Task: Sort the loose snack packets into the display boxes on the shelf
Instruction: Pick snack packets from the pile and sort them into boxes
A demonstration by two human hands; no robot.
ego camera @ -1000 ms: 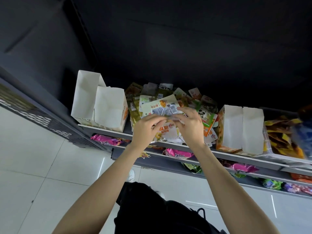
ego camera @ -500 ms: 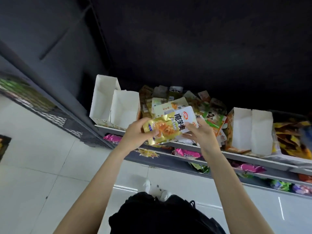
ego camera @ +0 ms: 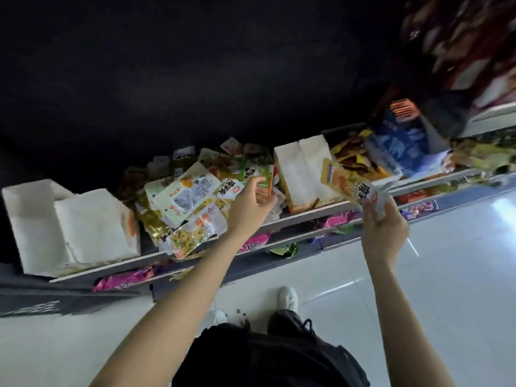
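1. The right hand pinches a gold packet by its lower end, just beside the white boxes; lower it in upright.
2. The left hand, fingers loosely curled, reaches over the pile; lift one packet only.

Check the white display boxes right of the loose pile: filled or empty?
Apparently empty. The two white display boxes show only bare white inner walls, no packets visible; their bottoms are hidden from this angle.
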